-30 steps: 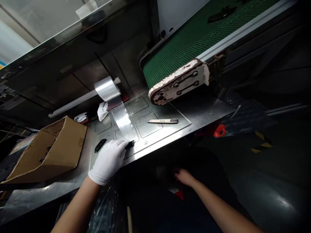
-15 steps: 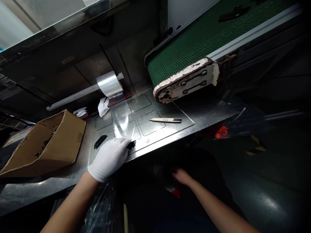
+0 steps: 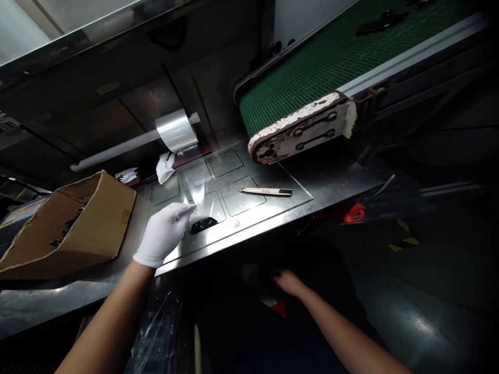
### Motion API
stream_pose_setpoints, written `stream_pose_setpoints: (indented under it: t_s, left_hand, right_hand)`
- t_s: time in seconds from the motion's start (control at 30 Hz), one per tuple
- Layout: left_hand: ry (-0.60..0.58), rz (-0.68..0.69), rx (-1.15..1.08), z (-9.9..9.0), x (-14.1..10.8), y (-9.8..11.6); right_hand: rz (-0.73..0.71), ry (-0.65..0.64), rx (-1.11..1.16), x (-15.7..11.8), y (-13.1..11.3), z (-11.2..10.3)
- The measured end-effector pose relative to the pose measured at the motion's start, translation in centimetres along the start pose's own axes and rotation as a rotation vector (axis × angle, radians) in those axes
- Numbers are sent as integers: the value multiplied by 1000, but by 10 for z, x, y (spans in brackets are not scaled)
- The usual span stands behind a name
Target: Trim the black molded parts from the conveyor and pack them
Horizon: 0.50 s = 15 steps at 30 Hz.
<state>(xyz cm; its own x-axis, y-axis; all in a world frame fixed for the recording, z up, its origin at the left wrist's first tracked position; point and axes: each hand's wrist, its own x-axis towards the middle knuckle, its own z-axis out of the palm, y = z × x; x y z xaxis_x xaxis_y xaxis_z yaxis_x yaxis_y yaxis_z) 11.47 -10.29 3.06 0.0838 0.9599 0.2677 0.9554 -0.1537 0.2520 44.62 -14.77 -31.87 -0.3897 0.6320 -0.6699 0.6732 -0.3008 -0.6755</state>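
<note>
My left hand [image 3: 166, 228], in a white glove, is over the left part of the clear mat [image 3: 288, 200] on the metal bench. Its thumb and fingers are pressed together beside the clear film; whatever may be between them is hidden. Just right of the fingertips a glossy black piece [image 3: 203, 225] lies on the mat, apart from the hand. Clear film [image 3: 195, 176] hangs from a roll [image 3: 176, 131] onto the mat. A craft knife [image 3: 265, 191] marked A06 rests further right. Bare and low in front of my dark clothing is my right hand [image 3: 288, 283]; shadow hides its fingertips.
An open cardboard box [image 3: 103, 223] with dark parts stands at the left. A green conveyor belt [image 3: 296, 78] ends above the bench's right side, carrying a black part [image 3: 380, 24]. Crumpled white cloth [image 3: 165, 167] lies by the roll. A red-orange tool [image 3: 354, 212] is beyond the bench edge.
My left hand has let go of the black piece and moved left and slightly up. The second black piece on the mat is now behind the glove. My right hand has hardly moved.
</note>
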Motion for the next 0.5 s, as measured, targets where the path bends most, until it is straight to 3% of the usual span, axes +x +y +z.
stream_pose_setpoints:
  t_s: [0.1,0.2,0.3,0.5]
  left_hand:
    - [47,61,23,2,-8,10]
    - [-89,189,72,10,-13,21]
    - [-155,213,132,18,-10,28]
    - [-70,217,91,21,-9,29]
  right_hand:
    - [2,2,1,0,0,-1]
    - [11,1,-6,-4,-3,-4]
    - [7,-4,-16,-7,-7,-7]
    - [-2,-32,-65,-32,-39,-9]
